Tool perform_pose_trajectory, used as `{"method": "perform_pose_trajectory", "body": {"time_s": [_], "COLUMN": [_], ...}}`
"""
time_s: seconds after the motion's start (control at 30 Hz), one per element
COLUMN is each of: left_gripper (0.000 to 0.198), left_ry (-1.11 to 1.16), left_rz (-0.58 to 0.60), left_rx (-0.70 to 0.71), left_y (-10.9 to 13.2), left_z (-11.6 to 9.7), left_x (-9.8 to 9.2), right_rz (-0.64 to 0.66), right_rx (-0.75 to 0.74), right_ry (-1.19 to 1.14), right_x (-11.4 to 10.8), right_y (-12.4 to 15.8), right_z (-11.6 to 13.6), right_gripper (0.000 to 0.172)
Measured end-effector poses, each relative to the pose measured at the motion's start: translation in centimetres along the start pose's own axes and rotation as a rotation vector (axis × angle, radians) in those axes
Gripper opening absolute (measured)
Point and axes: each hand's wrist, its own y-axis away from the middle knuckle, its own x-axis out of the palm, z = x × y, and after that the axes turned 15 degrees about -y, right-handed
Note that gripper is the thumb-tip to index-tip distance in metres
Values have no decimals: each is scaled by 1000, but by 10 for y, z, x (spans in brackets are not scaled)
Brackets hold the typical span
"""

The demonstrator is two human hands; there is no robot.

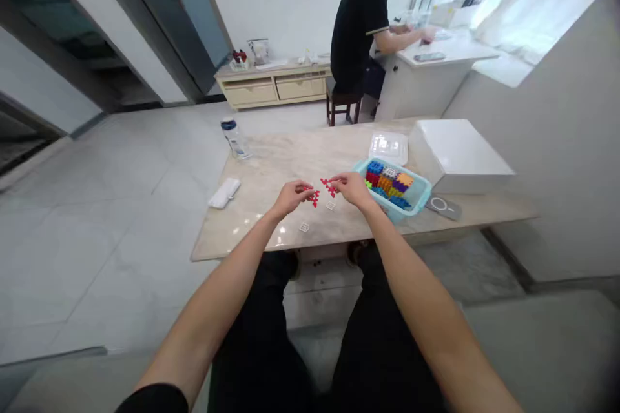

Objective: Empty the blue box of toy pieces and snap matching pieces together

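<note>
My left hand (292, 197) pinches a red triangular interlocking piece (315, 199) with toothed edges, just above the table. Opposite it, my right hand (352, 187) is closed on a second red triangular interlocking piece (328, 187). A small gap separates the two red pieces. Below them on the tabletop lies a white square piece (330, 205), and a second white square piece (304, 227) lies nearer the front edge. Beside my right hand stands a light blue basket (420, 201) with stacks of interlocking pieces in several colours (389, 182).
On the marble-patterned table (271, 161) are a water bottle (235, 139), a white tissue pack (224, 193), a clear plastic container (389, 147), a white box (460, 148) and a grey phone (444, 207). Beyond, a person in black (361, 19) sits at a white desk (455, 48).
</note>
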Motion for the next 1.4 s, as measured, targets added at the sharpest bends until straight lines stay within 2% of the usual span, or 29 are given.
{"method": "perform_pose_trajectory", "body": {"time_s": [0.27, 0.43, 0.6, 0.9, 1.17, 1.4], "left_gripper": [52, 62, 59, 49, 57, 47], "left_ry": [55, 69, 70, 123, 59, 38], "left_rz": [-111, -176, -238, -274, -225, -211], "left_rx": [39, -40, -95, -80, -97, -111], "left_y": [0, -4, -5, -2, -2, 0], "left_z": [-6, -9, -10, -15, -15, -20], "left_x": [2, 4, 4, 5, 4, 8], "right_rz": [7, 57, 32, 0, 53, 58], "right_rx": [-25, -32, -46, 90, 126, 138], "right_ry": [-63, -199, -284, -434, -487, -454], "right_x": [10, 16, 24, 28, 27, 27], "right_y": [-6, 0, 1, 3, 5, 6], "right_z": [5, 8, 12, 24, 27, 30], "right_gripper": [19, 14, 12, 14, 14, 20]}}
